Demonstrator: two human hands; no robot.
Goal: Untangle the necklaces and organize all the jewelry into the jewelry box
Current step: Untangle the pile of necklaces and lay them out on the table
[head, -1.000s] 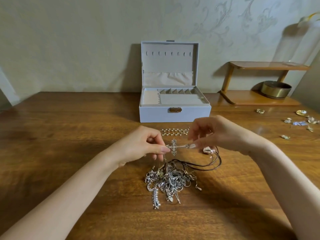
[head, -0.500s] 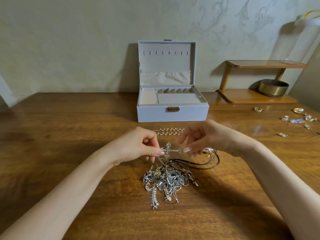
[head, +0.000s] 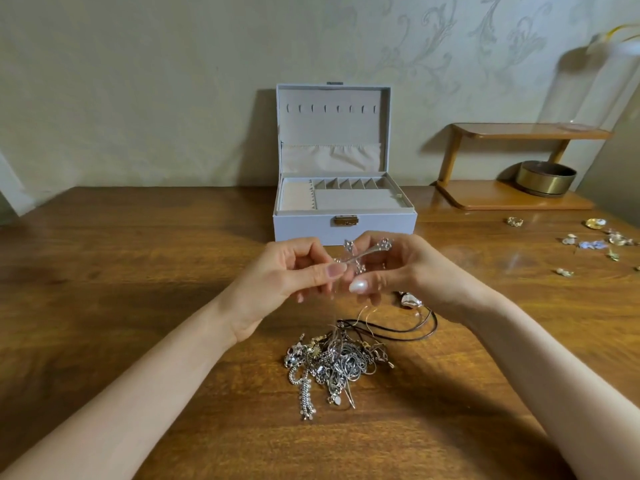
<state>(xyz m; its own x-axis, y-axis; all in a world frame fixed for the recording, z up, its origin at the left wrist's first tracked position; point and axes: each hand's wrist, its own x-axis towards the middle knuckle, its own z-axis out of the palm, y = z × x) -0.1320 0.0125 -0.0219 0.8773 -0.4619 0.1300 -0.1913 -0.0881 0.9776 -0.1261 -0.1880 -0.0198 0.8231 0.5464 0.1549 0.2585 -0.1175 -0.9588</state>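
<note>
Left grip (head: 291, 271): I pinch the ornate silver cross pendant (head: 360, 257) by its left end.
Right grip (head: 398, 268): pinches the other end; long axis runs across, rising rightward.
Tangle: silvery heap of knotted chains (head: 332, 362) lies on the wooden desk (head: 138, 271), below both grips, toward me.

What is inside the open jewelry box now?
The jewelry box shows only bare beige lining: small dividers at the back, hooks and a pocket in the lid. No jewelry is visible. Inside the pocket and behind the front wall cannot be seen.
</note>
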